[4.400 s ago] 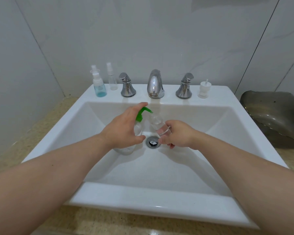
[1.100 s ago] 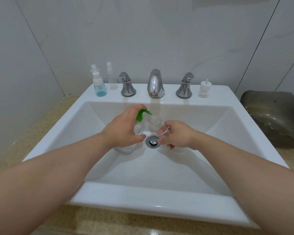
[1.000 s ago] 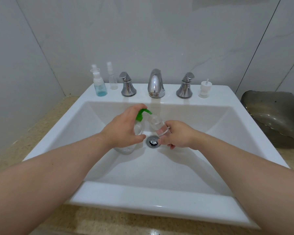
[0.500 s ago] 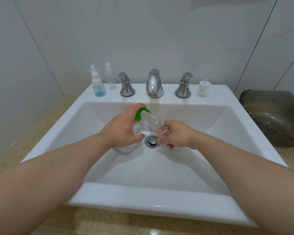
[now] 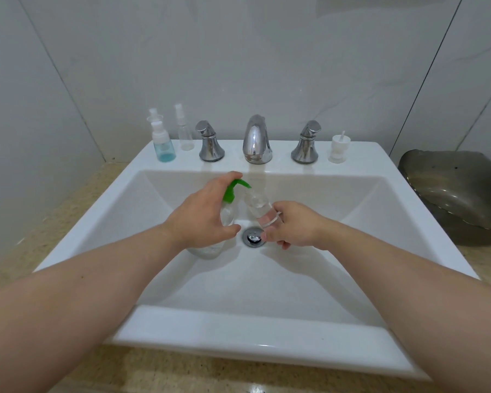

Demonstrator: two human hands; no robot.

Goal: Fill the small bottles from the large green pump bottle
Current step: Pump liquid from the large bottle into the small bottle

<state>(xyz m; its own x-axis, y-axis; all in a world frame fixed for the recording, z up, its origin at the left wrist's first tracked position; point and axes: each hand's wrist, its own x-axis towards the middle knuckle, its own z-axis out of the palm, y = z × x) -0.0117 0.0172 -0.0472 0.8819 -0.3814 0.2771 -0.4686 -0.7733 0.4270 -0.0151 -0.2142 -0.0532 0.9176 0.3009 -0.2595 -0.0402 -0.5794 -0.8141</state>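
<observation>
Over the white sink basin (image 5: 338, 251), my left hand (image 5: 203, 215) grips the large clear pump bottle (image 5: 227, 214), with a finger on top of its green pump head (image 5: 234, 188). My right hand (image 5: 292, 224) holds a small clear bottle (image 5: 260, 207) tilted, its open mouth right under the green spout. On the sink's back ledge at the left stand a small bottle with blue liquid (image 5: 162, 144) and a small clear spray bottle (image 5: 184, 131). A loose white pump cap (image 5: 339, 147) stands on the ledge at the right.
A chrome tap (image 5: 256, 140) with two chrome handles (image 5: 209, 143) (image 5: 306, 143) lines the back ledge. The drain (image 5: 253, 236) lies just below my hands. A grey metal basin (image 5: 459, 191) rests on the speckled counter at the right. Tiled walls close in behind and at the left.
Almost nothing differs. Both hands keep the same hold above the drain, with the green spout over the small bottle's mouth; the view shifts very slightly.
</observation>
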